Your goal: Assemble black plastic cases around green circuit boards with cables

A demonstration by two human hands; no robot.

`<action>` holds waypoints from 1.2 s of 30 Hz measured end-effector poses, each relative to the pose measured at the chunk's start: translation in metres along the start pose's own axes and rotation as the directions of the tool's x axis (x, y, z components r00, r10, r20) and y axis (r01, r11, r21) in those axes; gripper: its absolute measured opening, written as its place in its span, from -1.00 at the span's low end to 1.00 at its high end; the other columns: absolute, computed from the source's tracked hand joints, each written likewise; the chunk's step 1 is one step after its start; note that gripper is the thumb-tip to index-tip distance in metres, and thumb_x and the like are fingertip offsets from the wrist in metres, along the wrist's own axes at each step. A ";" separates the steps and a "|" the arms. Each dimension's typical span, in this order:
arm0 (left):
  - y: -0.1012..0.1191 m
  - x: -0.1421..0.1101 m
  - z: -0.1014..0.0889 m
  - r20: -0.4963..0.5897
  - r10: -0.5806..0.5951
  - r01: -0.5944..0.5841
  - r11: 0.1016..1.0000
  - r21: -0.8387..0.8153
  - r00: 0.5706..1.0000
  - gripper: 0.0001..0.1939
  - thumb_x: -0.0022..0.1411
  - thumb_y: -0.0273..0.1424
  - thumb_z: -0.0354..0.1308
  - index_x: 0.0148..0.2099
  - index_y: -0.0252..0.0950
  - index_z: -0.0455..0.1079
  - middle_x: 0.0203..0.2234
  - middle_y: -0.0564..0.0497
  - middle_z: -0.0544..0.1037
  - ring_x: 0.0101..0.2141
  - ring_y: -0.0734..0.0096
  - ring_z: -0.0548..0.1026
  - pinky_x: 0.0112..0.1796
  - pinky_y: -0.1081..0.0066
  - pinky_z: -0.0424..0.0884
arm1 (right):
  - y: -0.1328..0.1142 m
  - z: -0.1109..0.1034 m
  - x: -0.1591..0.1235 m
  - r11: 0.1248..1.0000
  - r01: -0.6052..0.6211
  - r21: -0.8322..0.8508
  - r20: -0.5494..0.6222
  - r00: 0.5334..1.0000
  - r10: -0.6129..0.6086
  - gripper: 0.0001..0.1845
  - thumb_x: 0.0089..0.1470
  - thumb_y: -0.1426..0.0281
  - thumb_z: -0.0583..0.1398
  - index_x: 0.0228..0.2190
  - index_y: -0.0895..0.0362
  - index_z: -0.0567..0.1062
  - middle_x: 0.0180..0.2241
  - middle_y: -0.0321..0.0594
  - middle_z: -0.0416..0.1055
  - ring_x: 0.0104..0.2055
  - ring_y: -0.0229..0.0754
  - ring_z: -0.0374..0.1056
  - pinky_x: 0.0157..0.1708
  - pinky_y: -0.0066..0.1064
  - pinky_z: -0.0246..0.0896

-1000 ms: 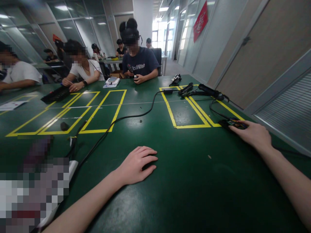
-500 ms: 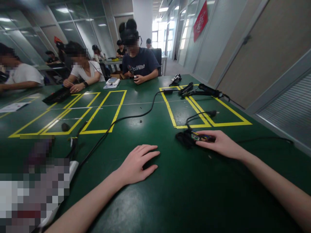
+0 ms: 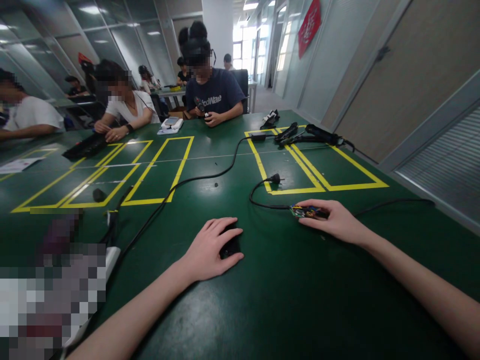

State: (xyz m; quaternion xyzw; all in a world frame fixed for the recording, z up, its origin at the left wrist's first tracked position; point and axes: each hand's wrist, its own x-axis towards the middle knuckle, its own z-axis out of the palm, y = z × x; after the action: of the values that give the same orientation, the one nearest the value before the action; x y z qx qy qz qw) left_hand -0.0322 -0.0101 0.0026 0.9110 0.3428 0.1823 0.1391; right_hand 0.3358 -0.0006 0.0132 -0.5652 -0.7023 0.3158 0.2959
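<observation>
On the green table (image 3: 270, 300), between its yellow-taped rectangles and the wearer, the right hand (image 3: 339, 222) pinches a wired circuit board (image 3: 308, 212) between thumb and fingers.
Its long axis runs crosswise, dipping slightly rightward, with the exposed end pointing left to meet a black cord (image 3: 258, 200), which curls up to a plug (image 3: 276, 178) with its prongs facing right; the palm side is hidden by fingers. The left hand (image 3: 210, 250) spreads over a dark piece (image 3: 230, 242), mostly covered, its shape unclear; whether it grips, I cannot tell.
</observation>
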 end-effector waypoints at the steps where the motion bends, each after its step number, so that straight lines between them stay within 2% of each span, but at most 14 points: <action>1: 0.000 0.000 0.000 -0.024 -0.020 0.019 1.000 -0.008 1.000 -0.52 0.31 -0.20 0.29 0.22 -0.22 0.46 0.29 -0.24 0.41 0.25 -0.06 0.41 0.22 -0.09 0.35 | 0.000 0.000 0.000 1.000 -0.003 0.000 0.005 1.000 0.003 -0.39 0.00 -0.11 0.34 -0.09 0.08 0.68 -0.13 -0.05 0.64 -0.13 0.14 0.54 -0.07 -0.03 0.48; 4: -0.002 -0.001 -0.001 -0.119 -0.107 0.106 0.994 -0.015 0.987 -0.61 0.29 -0.20 0.29 0.11 -0.20 0.53 0.24 -0.20 0.47 0.23 -0.10 0.40 0.23 -0.19 0.27 | -0.001 0.001 0.000 1.000 -0.011 0.004 0.010 1.000 0.011 -0.38 -0.01 -0.12 0.34 -0.10 0.08 0.68 -0.13 -0.04 0.64 -0.14 0.16 0.54 -0.04 0.02 0.48; 6: -0.006 -0.001 -0.005 -0.145 -0.180 0.178 0.984 -0.030 0.973 -0.71 0.33 -0.27 0.19 0.04 -0.18 0.58 0.19 -0.13 0.52 0.20 -0.08 0.40 0.21 -0.23 0.26 | 0.000 0.002 0.001 1.000 -0.011 0.007 0.013 1.000 0.011 -0.37 -0.02 -0.12 0.34 -0.10 0.08 0.69 -0.13 -0.04 0.64 -0.14 0.16 0.54 -0.04 0.03 0.48; 9: -0.019 -0.001 -0.017 -0.091 -0.265 0.255 0.961 -0.104 0.960 -0.57 0.32 -0.46 -0.05 0.03 -0.21 0.61 0.17 -0.09 0.53 0.14 0.06 0.43 0.17 -0.07 0.40 | 0.002 0.003 0.001 1.000 0.001 0.008 0.011 1.000 -0.001 -0.39 0.00 -0.11 0.34 -0.10 0.08 0.69 -0.12 -0.05 0.64 -0.13 0.15 0.54 -0.04 0.00 0.48; 12: -0.033 -0.004 -0.029 -0.043 -0.303 0.295 0.945 -0.140 0.952 -0.52 0.27 -0.49 -0.07 0.06 -0.22 0.61 0.14 -0.08 0.54 0.13 0.09 0.44 0.22 -0.01 0.40 | 0.003 0.003 0.002 1.000 0.020 -0.005 -0.004 1.000 -0.020 -0.41 0.00 -0.10 0.34 -0.11 0.08 0.69 -0.12 -0.06 0.64 -0.13 0.14 0.55 -0.04 -0.02 0.48; 15: -0.039 -0.006 -0.034 0.005 -0.285 0.281 0.943 -0.176 0.959 -0.48 0.16 -0.54 -0.01 0.10 -0.23 0.57 0.13 -0.10 0.52 0.13 0.10 0.46 0.24 0.01 0.38 | 0.001 0.003 0.002 1.000 0.021 -0.017 -0.004 1.000 -0.021 -0.42 0.00 -0.08 0.34 -0.13 0.09 0.69 -0.13 -0.05 0.64 -0.14 0.14 0.55 -0.05 -0.02 0.48; 18: -0.034 -0.006 -0.031 -0.024 -0.238 0.229 0.952 -0.203 0.971 -0.42 0.05 -0.55 0.07 0.14 -0.21 0.49 0.11 -0.12 0.48 0.13 0.11 0.45 0.20 0.06 0.39 | 0.000 0.003 0.002 1.000 0.017 -0.017 0.002 1.000 -0.017 -0.41 -0.01 -0.09 0.34 -0.12 0.10 0.69 -0.13 -0.05 0.64 -0.14 0.14 0.55 -0.05 -0.02 0.48; 22: -0.018 -0.004 -0.021 -0.082 -0.188 0.169 0.966 -0.195 0.979 -0.69 0.02 -0.54 0.16 -0.13 -0.22 0.42 -0.01 -0.09 0.49 0.07 0.09 0.42 0.13 0.04 0.38 | 0.001 0.003 0.002 1.000 0.025 -0.019 0.006 1.000 -0.024 -0.41 0.00 -0.09 0.34 -0.11 0.09 0.69 -0.14 -0.06 0.64 -0.12 0.14 0.55 -0.05 -0.03 0.48; 25: -0.012 -0.002 -0.015 -0.064 -0.186 0.171 0.965 -0.197 0.980 -0.85 0.08 -0.53 0.24 -0.28 -0.23 0.39 -0.02 -0.05 0.49 0.05 0.10 0.41 0.11 0.06 0.33 | 0.003 0.004 0.002 0.999 0.029 -0.020 0.010 1.000 -0.029 -0.41 0.01 -0.10 0.33 -0.11 0.08 0.68 -0.14 -0.07 0.64 -0.14 0.13 0.55 -0.05 -0.03 0.48; 27: -0.010 -0.001 -0.012 -0.054 -0.202 0.190 0.965 -0.183 0.978 -0.87 0.13 -0.44 0.33 -0.31 -0.24 0.42 -0.06 -0.04 0.50 0.01 0.11 0.42 0.08 0.07 0.33 | 0.005 0.005 0.002 0.999 0.024 -0.021 0.020 1.000 -0.024 -0.40 0.01 -0.11 0.33 -0.11 0.07 0.68 -0.14 -0.07 0.64 -0.14 0.13 0.55 -0.06 -0.03 0.48; 31: -0.010 0.001 -0.010 -0.063 -0.222 0.208 0.961 -0.182 0.973 -0.70 0.16 -0.16 0.43 -0.19 -0.21 0.50 -0.10 -0.05 0.51 -0.03 0.10 0.43 0.05 0.05 0.37 | 0.005 0.006 0.002 0.999 0.030 -0.024 0.029 0.999 -0.029 -0.42 0.04 -0.09 0.32 -0.08 0.06 0.67 -0.12 -0.09 0.63 -0.14 0.11 0.54 -0.07 -0.05 0.47; 33: -0.010 0.000 -0.011 -0.051 -0.194 0.179 0.961 -0.211 0.980 -0.68 0.21 -0.14 0.39 -0.08 -0.19 0.53 -0.07 -0.07 0.51 -0.01 0.10 0.43 0.07 0.05 0.40 | 0.005 0.006 0.003 0.998 0.043 -0.043 0.016 0.999 -0.043 -0.42 0.05 -0.09 0.30 -0.07 0.07 0.67 -0.12 -0.09 0.64 -0.13 0.12 0.54 -0.08 -0.06 0.47; 36: -0.010 -0.001 -0.012 -0.015 -0.118 0.111 0.961 -0.252 0.993 -0.64 0.26 -0.25 0.34 0.08 -0.20 0.53 0.01 -0.13 0.49 0.04 0.09 0.43 0.12 0.04 0.42 | 0.004 0.005 0.006 0.990 0.066 -0.124 -0.028 0.997 -0.070 -0.40 0.05 -0.10 0.27 -0.07 0.06 0.67 -0.12 -0.08 0.64 -0.14 0.12 0.54 -0.13 -0.08 0.46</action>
State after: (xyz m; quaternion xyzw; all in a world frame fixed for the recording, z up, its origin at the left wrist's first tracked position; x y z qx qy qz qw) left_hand -0.0440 -0.0015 0.0097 0.8619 0.3711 0.2294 0.2584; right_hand 0.3332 0.0051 0.0078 -0.5632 -0.7344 0.2526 0.2821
